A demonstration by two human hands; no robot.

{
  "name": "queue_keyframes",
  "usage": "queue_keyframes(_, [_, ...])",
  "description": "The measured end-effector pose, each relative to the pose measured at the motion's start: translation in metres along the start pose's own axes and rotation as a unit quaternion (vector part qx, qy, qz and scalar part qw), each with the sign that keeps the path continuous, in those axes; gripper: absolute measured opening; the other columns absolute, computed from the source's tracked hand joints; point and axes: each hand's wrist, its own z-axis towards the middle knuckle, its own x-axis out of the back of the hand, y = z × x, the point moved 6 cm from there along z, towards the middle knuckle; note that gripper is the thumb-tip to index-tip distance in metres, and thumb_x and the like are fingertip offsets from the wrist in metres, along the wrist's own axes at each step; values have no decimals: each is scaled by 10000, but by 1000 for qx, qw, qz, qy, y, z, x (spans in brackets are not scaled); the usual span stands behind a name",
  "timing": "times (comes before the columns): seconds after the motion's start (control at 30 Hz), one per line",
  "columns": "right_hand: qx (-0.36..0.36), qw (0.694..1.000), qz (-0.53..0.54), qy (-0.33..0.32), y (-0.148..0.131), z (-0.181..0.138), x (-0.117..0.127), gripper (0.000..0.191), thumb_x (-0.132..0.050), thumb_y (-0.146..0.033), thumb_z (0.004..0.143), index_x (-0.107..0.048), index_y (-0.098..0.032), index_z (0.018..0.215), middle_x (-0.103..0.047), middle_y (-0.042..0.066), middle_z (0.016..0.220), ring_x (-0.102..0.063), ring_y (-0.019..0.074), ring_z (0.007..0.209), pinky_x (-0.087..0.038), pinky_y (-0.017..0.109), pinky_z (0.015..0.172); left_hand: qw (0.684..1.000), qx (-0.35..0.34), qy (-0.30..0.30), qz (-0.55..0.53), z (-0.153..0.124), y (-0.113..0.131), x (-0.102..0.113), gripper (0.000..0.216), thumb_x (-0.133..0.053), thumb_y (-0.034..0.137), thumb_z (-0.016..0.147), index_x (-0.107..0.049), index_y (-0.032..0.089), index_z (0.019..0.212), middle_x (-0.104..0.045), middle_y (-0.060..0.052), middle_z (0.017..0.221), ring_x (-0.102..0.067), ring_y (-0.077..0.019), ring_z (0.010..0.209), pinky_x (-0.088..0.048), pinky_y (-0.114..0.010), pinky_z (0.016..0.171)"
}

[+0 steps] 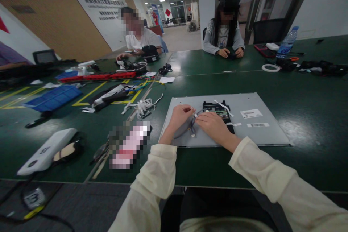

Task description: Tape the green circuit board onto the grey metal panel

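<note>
The left arm (148, 188) comes up from the bottom of the view, and the right arm (274, 175) slants in from the lower right. Both wear pale cream sleeves, gathered in folds and ending short of the bare wrists (168, 136). The left hand (180, 116) leans inward, fingers curled, thumb and forefinger pinched close. The right hand (213, 125) sits slightly lower, its back upward, bent fingers pointing left. The fingertips of both meet near each other. Between the arms shows a lap in dark clothing (223, 206).
</note>
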Motion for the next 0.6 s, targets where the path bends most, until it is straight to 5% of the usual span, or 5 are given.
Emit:
queue_keyframes(0.2, [-14, 999, -3, -35, -1, 0, -14, 188, -507, -149, 912, -652, -172, 1028, -670, 51, 1104, -535, 203, 1150, -382, 363, 976, 979, -42, -29, 199, -1, 7, -4, 265, -511, 329, 855, -620, 190, 658, -627, -69, 696, -566, -204, 709, -364, -297, 679])
queue_keyframes(0.6, [7, 998, -25, -61, -9, 1, -19, 187, -474, -122, 918, -635, -144, 1010, -664, 75, 1086, -578, 180, 1073, -338, 375, 1065, 954, -106, -78, 268, -1, 7, -16, 205, -496, 322, 896, -577, 192, 760, -602, -65, 777, -550, -217, 808, -366, -300, 704])
